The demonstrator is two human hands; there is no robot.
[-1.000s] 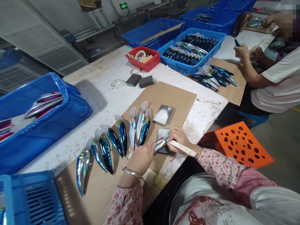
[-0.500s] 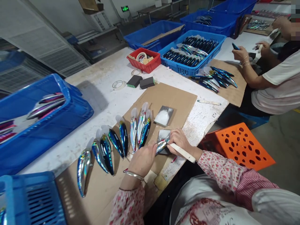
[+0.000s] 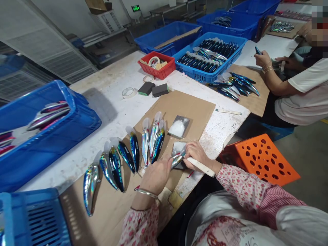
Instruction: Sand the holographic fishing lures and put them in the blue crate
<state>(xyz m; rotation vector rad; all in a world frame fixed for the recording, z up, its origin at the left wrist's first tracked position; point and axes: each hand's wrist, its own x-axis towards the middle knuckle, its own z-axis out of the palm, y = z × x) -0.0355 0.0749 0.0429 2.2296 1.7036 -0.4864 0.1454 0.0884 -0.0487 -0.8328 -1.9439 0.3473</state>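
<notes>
My left hand (image 3: 158,174), with a bracelet at the wrist, is closed on a shiny silver fishing lure (image 3: 176,160). My right hand (image 3: 196,153) grips a flat white stick (image 3: 201,166), whose far end meets the lure. Under the lure lies a grey block with white powder (image 3: 179,147); a second powdered block (image 3: 178,126) lies just beyond. Several blue and silver lures (image 3: 133,150) are fanned out on the cardboard (image 3: 189,104) to the left of my hands.
Blue crates (image 3: 84,118) stand at the left. A red tray (image 3: 164,71) with tape and a blue basket of lures (image 3: 188,72) are at the back. Two dark blocks (image 3: 160,90) lie near the tray. An orange perforated stool (image 3: 276,171) is at right. Beside it, another person (image 3: 304,92) handles a lure.
My hands hold almost the same pose on the lure and stick. At the right, the other person's far hand has shifted and turned slightly.
</notes>
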